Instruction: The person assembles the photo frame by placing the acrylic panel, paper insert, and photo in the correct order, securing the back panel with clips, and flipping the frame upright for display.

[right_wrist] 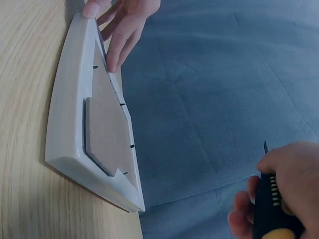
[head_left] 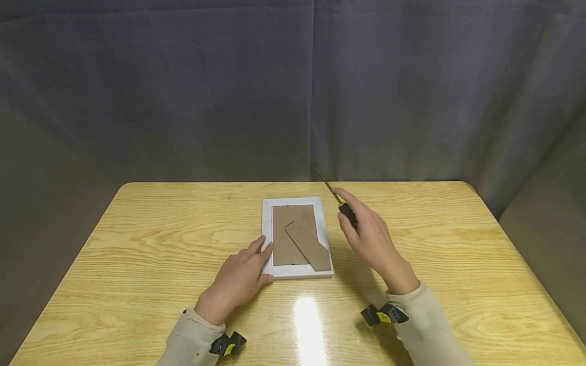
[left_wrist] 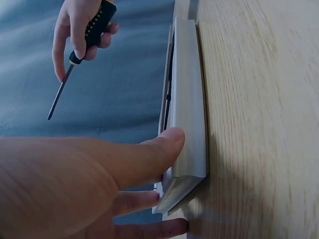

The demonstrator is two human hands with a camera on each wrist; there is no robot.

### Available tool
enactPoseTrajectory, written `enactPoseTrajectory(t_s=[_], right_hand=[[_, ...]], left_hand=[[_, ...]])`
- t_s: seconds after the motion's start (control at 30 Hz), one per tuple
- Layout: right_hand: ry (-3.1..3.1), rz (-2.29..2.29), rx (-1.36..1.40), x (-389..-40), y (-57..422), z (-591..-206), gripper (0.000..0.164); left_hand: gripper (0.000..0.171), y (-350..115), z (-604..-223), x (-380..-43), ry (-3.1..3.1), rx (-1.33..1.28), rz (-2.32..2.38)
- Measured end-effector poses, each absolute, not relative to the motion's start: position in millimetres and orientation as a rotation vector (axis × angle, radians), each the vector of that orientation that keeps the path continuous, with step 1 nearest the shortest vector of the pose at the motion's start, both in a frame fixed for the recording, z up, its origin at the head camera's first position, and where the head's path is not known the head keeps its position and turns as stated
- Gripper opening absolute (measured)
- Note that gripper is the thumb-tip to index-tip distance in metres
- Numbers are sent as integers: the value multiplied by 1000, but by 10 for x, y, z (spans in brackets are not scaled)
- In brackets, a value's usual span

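Observation:
A white picture frame (head_left: 267, 213) lies face down on the wooden table, its brown backing board (head_left: 281, 244) and slanted easel leg (head_left: 311, 246) uppermost. Small dark tabs (right_wrist: 132, 146) show along the backing's edge in the right wrist view. My left hand (head_left: 240, 277) rests on the frame's near left corner, thumb at the near edge and fingers along the left side. To the right and above the table, my right hand (head_left: 373, 239) grips a screwdriver (head_left: 348, 213) by its black and yellow handle. The thin shaft points up and away to the left, apart from the frame.
The wooden table (head_left: 137, 264) extends on both sides of the frame. A dark grey-blue curtain (head_left: 183, 101) hangs behind the table's far edge. Each wrist carries a small black and yellow device (head_left: 384, 314). Light glares off the tabletop near the front.

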State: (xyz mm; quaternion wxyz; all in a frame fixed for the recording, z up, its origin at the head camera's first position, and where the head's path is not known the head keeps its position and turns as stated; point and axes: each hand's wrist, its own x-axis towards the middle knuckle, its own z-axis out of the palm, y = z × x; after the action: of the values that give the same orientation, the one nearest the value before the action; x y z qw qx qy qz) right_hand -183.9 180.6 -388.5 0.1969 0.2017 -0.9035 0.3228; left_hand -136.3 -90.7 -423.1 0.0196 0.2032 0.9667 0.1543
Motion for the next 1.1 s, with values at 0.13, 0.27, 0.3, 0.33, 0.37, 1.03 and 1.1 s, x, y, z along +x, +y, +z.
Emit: enactPoseTrajectory(t_s=[0.13, 0.27, 0.3, 0.33, 0.37, 1.03, 1.1], right_hand=[[-2508, 826, 553, -1838, 1800, -3888, 47], [-2528, 809, 559, -1832, 1776, -3893, 47], [-2536, 819, 567, -1834, 1771, -3899, 48], [-2544, 837, 579, -1836, 1768, -3906, 48], [-2552, 861, 593, -1837, 1765, -3913, 48], [-2813, 813, 569, -1845, 1701, -4027, 46], [-2817, 816, 571, -1845, 1698, -4038, 46]], left_hand=[[66, -910, -4240, -1372, 3000, 626, 478], [66, -914, -4246, -1373, 3004, 627, 482], [66, -913, -4244, -1369, 3003, 625, 487], [66, -912, -4244, -1368, 3002, 624, 488], [66, -911, -4245, -1368, 3002, 624, 491], [66, -907, -4234, -1372, 2986, 659, 521], [66, -909, -4231, -1369, 2967, 668, 534]])
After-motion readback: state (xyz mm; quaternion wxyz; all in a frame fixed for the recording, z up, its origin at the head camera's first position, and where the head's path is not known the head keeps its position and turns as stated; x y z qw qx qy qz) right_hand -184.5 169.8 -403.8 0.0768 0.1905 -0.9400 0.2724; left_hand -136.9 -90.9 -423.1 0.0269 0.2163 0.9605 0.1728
